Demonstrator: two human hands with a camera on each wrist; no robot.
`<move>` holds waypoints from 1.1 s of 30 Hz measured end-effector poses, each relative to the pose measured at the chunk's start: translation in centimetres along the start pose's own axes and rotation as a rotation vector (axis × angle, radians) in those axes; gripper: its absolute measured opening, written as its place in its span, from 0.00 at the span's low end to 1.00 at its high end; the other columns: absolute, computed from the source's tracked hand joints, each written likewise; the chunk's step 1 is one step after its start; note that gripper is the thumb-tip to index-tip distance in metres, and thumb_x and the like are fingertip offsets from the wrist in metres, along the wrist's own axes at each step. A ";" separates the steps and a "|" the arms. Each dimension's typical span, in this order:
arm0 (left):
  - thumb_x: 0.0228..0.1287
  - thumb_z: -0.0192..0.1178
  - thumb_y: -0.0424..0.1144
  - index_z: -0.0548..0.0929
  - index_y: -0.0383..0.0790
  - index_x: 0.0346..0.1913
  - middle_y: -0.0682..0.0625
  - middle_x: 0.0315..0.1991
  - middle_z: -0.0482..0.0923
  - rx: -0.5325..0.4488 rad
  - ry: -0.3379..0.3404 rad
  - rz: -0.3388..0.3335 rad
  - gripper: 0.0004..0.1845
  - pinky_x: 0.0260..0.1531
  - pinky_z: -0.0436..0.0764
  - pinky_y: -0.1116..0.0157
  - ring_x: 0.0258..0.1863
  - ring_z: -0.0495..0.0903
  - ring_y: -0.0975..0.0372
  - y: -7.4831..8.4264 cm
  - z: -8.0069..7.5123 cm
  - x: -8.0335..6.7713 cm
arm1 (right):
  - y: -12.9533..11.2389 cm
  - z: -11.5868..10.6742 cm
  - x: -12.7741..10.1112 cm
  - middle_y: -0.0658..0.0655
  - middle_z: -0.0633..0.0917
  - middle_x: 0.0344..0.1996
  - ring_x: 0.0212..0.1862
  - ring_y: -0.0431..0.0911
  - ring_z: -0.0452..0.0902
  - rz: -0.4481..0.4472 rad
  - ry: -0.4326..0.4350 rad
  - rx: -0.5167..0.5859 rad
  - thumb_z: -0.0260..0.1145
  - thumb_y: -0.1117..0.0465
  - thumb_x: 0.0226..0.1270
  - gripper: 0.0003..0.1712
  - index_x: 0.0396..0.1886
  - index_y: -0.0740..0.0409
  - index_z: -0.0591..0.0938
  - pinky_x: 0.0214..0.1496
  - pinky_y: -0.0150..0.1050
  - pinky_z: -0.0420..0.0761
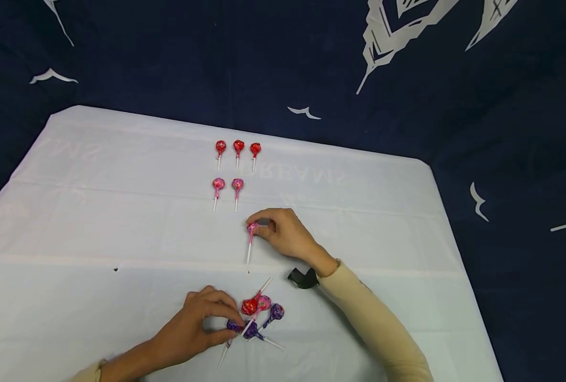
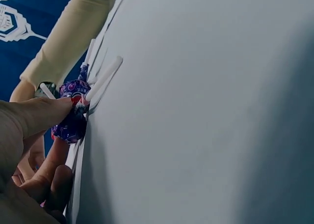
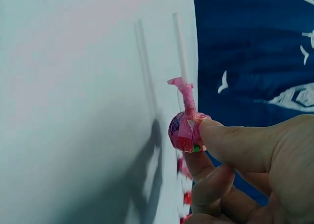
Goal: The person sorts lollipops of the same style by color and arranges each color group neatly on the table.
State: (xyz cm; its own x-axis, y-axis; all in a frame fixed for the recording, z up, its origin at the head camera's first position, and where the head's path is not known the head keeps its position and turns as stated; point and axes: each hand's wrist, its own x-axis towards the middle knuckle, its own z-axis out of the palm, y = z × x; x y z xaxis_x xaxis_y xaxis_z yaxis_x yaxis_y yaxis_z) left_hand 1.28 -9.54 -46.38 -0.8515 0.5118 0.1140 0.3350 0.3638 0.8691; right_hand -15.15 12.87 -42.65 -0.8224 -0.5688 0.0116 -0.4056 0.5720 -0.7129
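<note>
My right hand (image 1: 283,232) pinches a pink lollipop (image 1: 251,229) by its wrapped head just above the white table (image 1: 96,223), stick pointing toward me; the right wrist view shows thumb and finger on the pink lollipop (image 3: 184,130). My left hand (image 1: 201,323) pinches a purple lollipop (image 1: 235,326) at the edge of a small pile (image 1: 260,314) of red, pink and purple lollipops near the front. In the left wrist view my thumb presses the purple lollipop (image 2: 72,123). Farther back, three red lollipops (image 1: 237,148) lie in a row, with two pink lollipops (image 1: 227,185) below them.
A dark blue cloth with white prints (image 1: 407,48) hangs behind and around the table. A black strap (image 1: 303,277) sits at my right wrist. A tiny dark speck (image 1: 115,269) lies on the left part of the table.
</note>
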 end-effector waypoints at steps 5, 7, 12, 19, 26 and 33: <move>0.50 0.78 0.36 0.87 0.69 0.40 0.72 0.42 0.80 -0.021 -0.013 -0.015 0.20 0.42 0.57 0.58 0.46 0.71 0.72 0.1 -0.1 0.1 | 0.6 -0.7 2.0 0.47 0.69 0.10 0.15 0.38 0.59 0.048 0.037 0.003 0.70 0.64 0.67 0.10 0.46 0.54 0.89 0.21 0.31 0.61; 0.50 0.78 0.36 0.87 0.69 0.40 0.72 0.42 0.80 -0.027 -0.019 -0.026 0.20 0.42 0.58 0.57 0.46 0.71 0.72 0.2 -0.2 0.1 | 0.8 -1.0 2.8 0.48 0.68 0.09 0.15 0.38 0.59 0.066 0.055 0.000 0.70 0.64 0.67 0.10 0.47 0.54 0.89 0.21 0.31 0.61; 0.51 0.77 0.36 0.87 0.69 0.40 0.72 0.42 0.80 -0.037 -0.033 -0.044 0.20 0.42 0.58 0.56 0.46 0.71 0.72 0.2 -0.3 0.1 | 1.3 -1.5 4.7 0.49 0.72 0.11 0.16 0.40 0.62 0.103 0.090 -0.016 0.70 0.65 0.66 0.11 0.47 0.54 0.89 0.24 0.32 0.63; 0.51 0.77 0.36 0.87 0.68 0.40 0.72 0.42 0.80 -0.048 -0.032 -0.023 0.20 0.42 0.57 0.57 0.47 0.71 0.71 0.1 -0.3 0.1 | 2.2 -1.9 6.9 0.54 0.81 0.23 0.20 0.42 0.65 0.152 0.130 -0.013 0.69 0.68 0.67 0.11 0.47 0.54 0.89 0.27 0.33 0.66; 0.53 0.76 0.37 0.88 0.67 0.40 0.71 0.42 0.80 -0.064 -0.028 -0.005 0.18 0.42 0.56 0.57 0.47 0.71 0.70 0.1 -0.2 0.1 | 2.7 -1.8 7.6 0.53 0.85 0.35 0.22 0.41 0.67 0.176 0.155 -0.005 0.67 0.68 0.68 0.13 0.49 0.52 0.88 0.29 0.33 0.68; 0.53 0.77 0.37 0.87 0.67 0.40 0.71 0.42 0.80 -0.053 -0.011 0.008 0.18 0.42 0.56 0.58 0.46 0.71 0.71 0.0 -0.2 0.0 | 2.6 -1.5 7.6 0.54 0.82 0.28 0.22 0.41 0.66 0.180 0.158 0.009 0.68 0.63 0.69 0.11 0.49 0.52 0.87 0.30 0.34 0.68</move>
State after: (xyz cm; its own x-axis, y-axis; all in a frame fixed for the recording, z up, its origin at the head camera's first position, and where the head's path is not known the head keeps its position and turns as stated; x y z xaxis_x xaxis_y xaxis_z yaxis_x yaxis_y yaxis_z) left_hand 1.21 -9.69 -46.34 -0.8443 0.5233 0.1157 0.3196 0.3184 0.8925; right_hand -23.08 10.92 -43.35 -0.9336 -0.3582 -0.0075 -0.2436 0.6499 -0.7199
